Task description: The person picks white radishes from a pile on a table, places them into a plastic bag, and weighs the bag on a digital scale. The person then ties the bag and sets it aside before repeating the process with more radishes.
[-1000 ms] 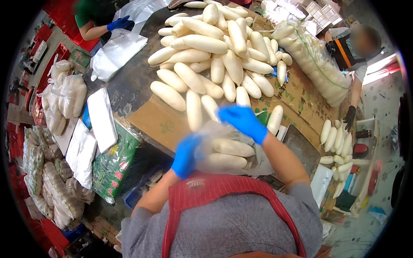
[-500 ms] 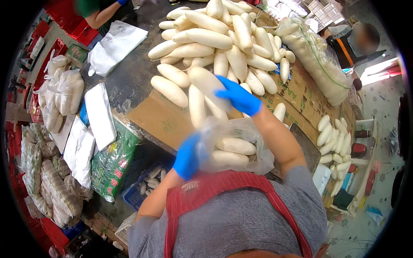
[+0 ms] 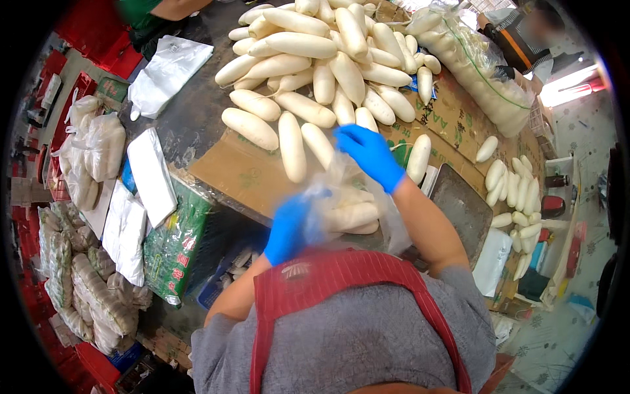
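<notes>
Partway, left fingers [image 3: 303, 209] are gripping clear bag [image 3: 394, 230] | right fingers [image 3: 351, 139], hold unclear | bagged radishes [image 3: 353, 215] lying between | unbagged heap [image 3: 300, 46] waiting beyond

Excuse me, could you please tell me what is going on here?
A person is handling a clear plastic bag with a few white radishes inside. The left hand, blue-gloved and blurred, is at the bag's left side; the right hand, also gloved, is above the bag, its exact grip unclear. Beyond them lies a large pile of loose white radishes, with folded white plastic off to the left.
</notes>
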{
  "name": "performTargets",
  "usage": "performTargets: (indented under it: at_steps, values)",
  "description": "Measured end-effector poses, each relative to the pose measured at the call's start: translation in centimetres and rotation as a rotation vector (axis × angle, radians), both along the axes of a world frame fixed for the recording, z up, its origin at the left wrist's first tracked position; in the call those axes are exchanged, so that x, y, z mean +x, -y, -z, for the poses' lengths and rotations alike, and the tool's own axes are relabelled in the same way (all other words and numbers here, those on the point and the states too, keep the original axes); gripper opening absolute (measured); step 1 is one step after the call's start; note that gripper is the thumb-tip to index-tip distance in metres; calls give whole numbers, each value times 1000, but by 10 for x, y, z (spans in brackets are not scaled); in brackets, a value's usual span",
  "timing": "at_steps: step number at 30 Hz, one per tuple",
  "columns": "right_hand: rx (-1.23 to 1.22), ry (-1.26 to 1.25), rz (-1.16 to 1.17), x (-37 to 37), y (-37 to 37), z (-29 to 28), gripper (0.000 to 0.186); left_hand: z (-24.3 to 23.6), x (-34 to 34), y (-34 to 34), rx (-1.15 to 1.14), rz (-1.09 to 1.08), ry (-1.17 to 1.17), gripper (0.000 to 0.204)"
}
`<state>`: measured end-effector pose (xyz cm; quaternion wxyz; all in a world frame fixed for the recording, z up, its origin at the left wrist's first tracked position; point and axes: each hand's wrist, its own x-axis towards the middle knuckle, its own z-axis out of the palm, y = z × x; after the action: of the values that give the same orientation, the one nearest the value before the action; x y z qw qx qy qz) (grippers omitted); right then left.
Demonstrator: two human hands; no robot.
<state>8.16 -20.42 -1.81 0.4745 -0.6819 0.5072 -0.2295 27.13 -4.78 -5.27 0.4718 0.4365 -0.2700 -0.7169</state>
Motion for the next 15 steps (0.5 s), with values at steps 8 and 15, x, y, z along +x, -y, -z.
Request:
performTargets:
  at_steps: [8, 15]
  values:
    - [-50, -313, -157, 15, 38, 117, 65, 2, -7, -7, 199, -207, -385, 46]
    - [-10, 993, -73, -51, -10, -48, 51, -6, 0, 4, 164, -180, -452, 49]
